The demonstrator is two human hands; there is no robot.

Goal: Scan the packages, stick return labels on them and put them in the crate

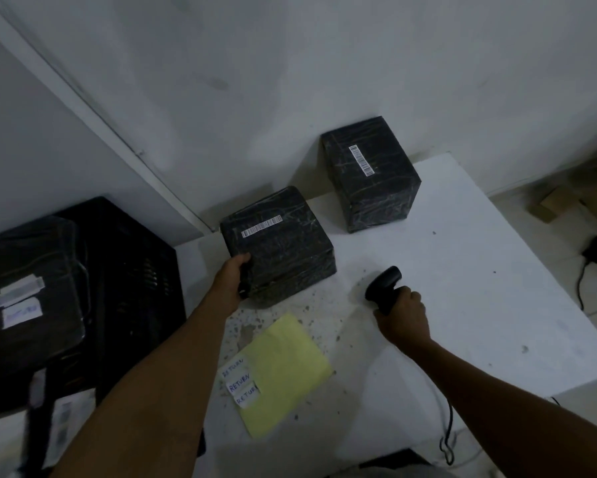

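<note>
Near package [279, 243], black-wrapped with a white barcode strip on top, sits at the worktop [462, 270] far-left edge; left hand [233, 277] grips its left side, thumb over the top corner. Right hand [402, 313] is clenched round the handle of a black scanner [383, 282], mid-worktop, just right of that package, cable trailing off the near edge. Second package [371, 174] stands at the far edge; yellow sheet [283, 370] with return labels [242, 386] lies at the near edge; black crate [124, 270] left of the worktop, with a labelled package [27, 288] at it.
</note>
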